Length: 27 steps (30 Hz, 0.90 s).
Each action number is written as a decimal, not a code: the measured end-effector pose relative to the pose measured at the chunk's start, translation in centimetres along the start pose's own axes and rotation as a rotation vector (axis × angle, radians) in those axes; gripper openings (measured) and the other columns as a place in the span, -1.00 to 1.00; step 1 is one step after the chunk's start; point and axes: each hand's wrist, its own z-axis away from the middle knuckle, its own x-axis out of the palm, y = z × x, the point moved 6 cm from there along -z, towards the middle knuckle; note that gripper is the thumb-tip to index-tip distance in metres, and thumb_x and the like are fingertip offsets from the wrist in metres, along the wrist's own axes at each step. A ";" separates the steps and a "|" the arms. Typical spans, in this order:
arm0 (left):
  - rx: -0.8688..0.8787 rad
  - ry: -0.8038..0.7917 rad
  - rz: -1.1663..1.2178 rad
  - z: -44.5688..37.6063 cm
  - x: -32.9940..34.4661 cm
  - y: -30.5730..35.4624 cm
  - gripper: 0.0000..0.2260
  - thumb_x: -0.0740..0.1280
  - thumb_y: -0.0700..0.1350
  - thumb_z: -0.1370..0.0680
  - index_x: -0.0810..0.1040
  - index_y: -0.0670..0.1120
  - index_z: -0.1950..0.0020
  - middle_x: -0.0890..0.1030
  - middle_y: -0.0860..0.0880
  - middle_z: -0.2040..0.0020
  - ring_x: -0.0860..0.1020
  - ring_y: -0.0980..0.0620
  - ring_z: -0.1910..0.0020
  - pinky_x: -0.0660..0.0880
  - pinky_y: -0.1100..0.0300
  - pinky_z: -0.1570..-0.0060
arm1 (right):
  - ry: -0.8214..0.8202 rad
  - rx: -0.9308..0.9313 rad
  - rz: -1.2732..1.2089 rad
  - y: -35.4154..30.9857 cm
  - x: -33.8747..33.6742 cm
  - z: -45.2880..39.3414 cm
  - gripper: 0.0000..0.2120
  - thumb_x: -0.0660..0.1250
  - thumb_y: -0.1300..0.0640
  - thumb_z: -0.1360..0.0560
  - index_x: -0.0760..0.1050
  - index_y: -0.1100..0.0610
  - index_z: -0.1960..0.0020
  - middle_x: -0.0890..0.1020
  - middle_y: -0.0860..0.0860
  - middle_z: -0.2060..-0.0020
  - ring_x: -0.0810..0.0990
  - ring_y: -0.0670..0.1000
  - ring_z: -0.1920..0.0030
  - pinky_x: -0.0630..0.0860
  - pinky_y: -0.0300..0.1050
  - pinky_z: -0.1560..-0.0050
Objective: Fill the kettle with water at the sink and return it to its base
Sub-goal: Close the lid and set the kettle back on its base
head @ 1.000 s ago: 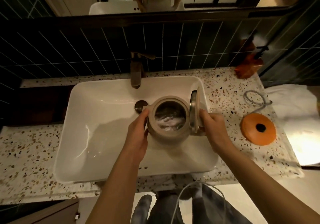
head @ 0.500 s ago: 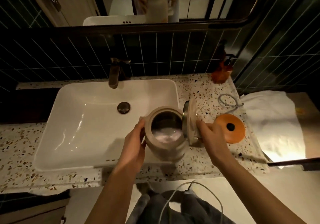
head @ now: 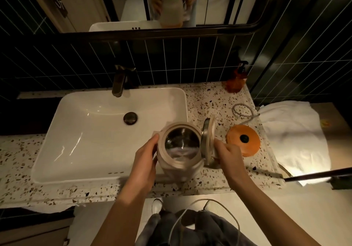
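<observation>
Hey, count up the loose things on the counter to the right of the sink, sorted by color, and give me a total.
Orange: 2, the kettle base and the soap bottle
White: 1, the towel
Grey: 1, the coiled cord
Beige: 1, the kettle, held in both hands
Total: 5

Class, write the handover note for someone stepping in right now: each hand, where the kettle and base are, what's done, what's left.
Left hand: pressed on the kettle's left side.
Right hand: gripping the handle side, next to the open lid.
Kettle: upright, water inside, held over the counter by the sink's right edge.
Base: orange disc on the counter, right of the kettle, nothing on it.
Done: filling.
Left: set the kettle on the base.
</observation>
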 end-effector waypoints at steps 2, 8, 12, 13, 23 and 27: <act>0.002 0.011 -0.024 0.0 -0.1 0.1 -0.70 0.21 0.02 -0.62 0.66 -0.05 -0.18 0.71 0.05 -0.07 0.59 0.13 -0.16 0.44 0.15 -0.13 | 0.000 -0.011 0.008 0.0 -0.1 0.0 -0.30 0.23 -0.21 -0.33 0.32 0.51 0.40 0.39 0.19 0.49 0.32 0.11 0.44 0.34 0.02 0.29; 0.202 0.084 -0.220 0.3 -0.7 2.0 -0.71 0.31 -0.09 -0.58 0.56 0.03 -0.30 0.66 0.09 -0.16 0.58 0.14 -0.20 0.45 0.05 -0.30 | 0.012 -0.010 0.055 -0.2 -0.3 0.3 -0.37 0.20 -0.20 -0.34 0.35 0.42 0.45 0.36 0.30 0.52 0.33 0.11 0.45 0.34 0.10 0.36; 0.417 0.068 -0.419 0.9 0.2 5.4 -0.65 0.33 -0.23 -0.57 0.51 0.03 -0.33 0.61 0.17 -0.17 0.52 0.27 -0.22 0.42 0.21 -0.30 | 0.008 -0.037 0.093 -0.9 -0.3 0.3 -0.44 0.19 -0.18 -0.35 0.39 0.33 0.48 0.36 0.18 0.52 0.28 0.07 0.48 0.26 -0.07 0.34; 0.450 0.044 -0.443 1.2 0.9 6.0 -0.66 0.32 -0.25 -0.57 0.52 0.02 -0.32 0.61 0.19 -0.16 0.53 0.31 -0.19 0.44 0.26 -0.26 | 0.016 -0.042 0.103 -0.8 -0.3 0.3 -0.45 0.20 -0.16 -0.37 0.39 0.33 0.48 0.35 0.19 0.53 0.27 0.08 0.49 0.26 -0.07 0.35; 0.492 -0.287 -0.527 4.3 8.5 6.8 -0.62 0.23 0.09 -0.60 0.45 0.07 -0.41 0.57 0.12 -0.27 0.57 0.23 -0.15 0.58 0.11 -0.16 | 0.032 -0.002 0.112 -0.1 -0.5 0.0 -0.34 0.18 -0.20 -0.37 0.34 0.46 0.40 0.39 0.26 0.51 0.34 0.11 0.45 0.36 0.06 0.32; 0.510 -0.336 -0.427 4.9 9.3 6.5 -0.49 0.24 0.22 -0.49 0.44 0.09 -0.41 0.57 0.14 -0.28 0.55 0.20 -0.23 0.57 0.05 -0.18 | 0.044 0.000 0.105 0.2 -0.6 -0.2 -0.33 0.18 -0.20 -0.38 0.37 0.49 0.36 0.42 0.48 0.43 0.41 0.33 0.46 0.49 0.25 0.30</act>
